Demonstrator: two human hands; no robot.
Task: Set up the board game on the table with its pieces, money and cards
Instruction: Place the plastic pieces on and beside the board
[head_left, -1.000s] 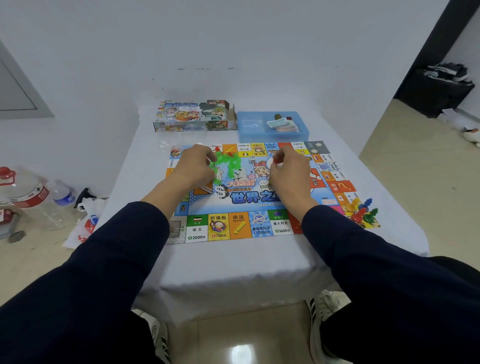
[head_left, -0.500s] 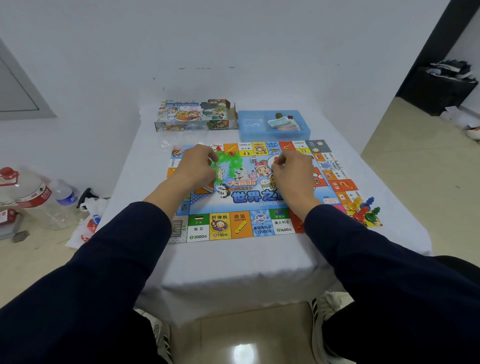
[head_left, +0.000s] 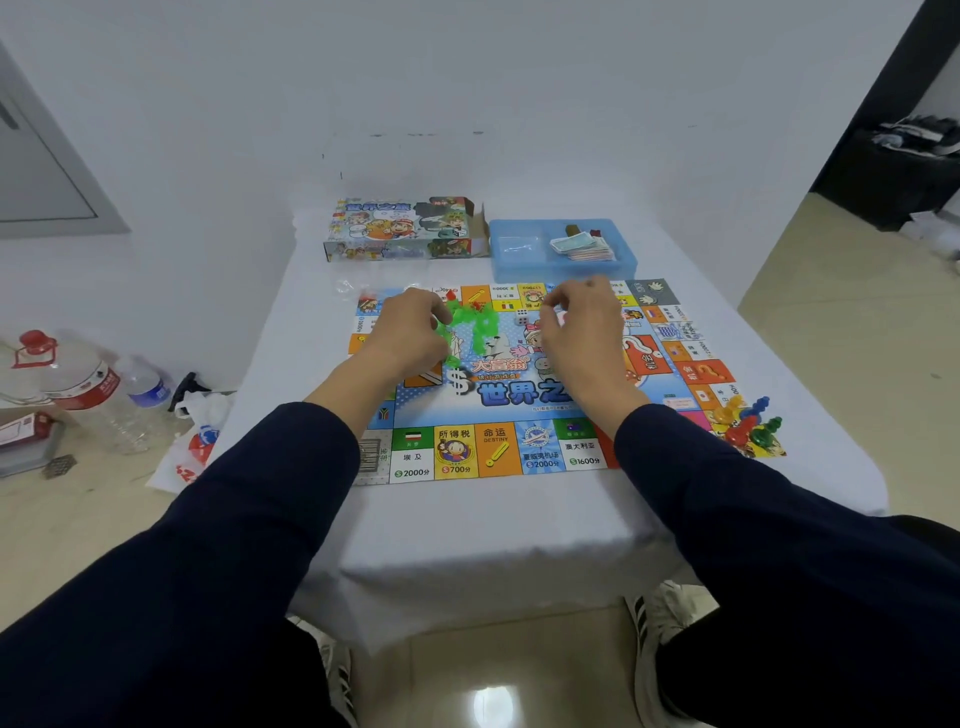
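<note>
The colourful game board (head_left: 498, 447) lies flat on the white-covered table (head_left: 519, 540). My left hand (head_left: 410, 332) rests on the board's left half, its curled fingers gripping a cluster of green plastic pieces (head_left: 470, 325). My right hand (head_left: 584, 335) hovers over the board's middle right with fingertips drawn together; whether they hold anything is hidden. A white die (head_left: 521, 317) sits between the hands. Several coloured pawns (head_left: 745, 421) stand on the board's near right corner. A small red piece (head_left: 451, 296) shows above my left fingers.
Behind the board stands the open game box (head_left: 400, 228), and beside it a blue tray (head_left: 519, 262) holding paper money and cards (head_left: 582, 247). A clear plastic bag (head_left: 350, 287) lies at the board's far left corner. Bottles (head_left: 83, 384) stand on the floor left.
Both hands stay over the board's middle with only slight finger movement around the green pieces. The view has shifted a little.
</note>
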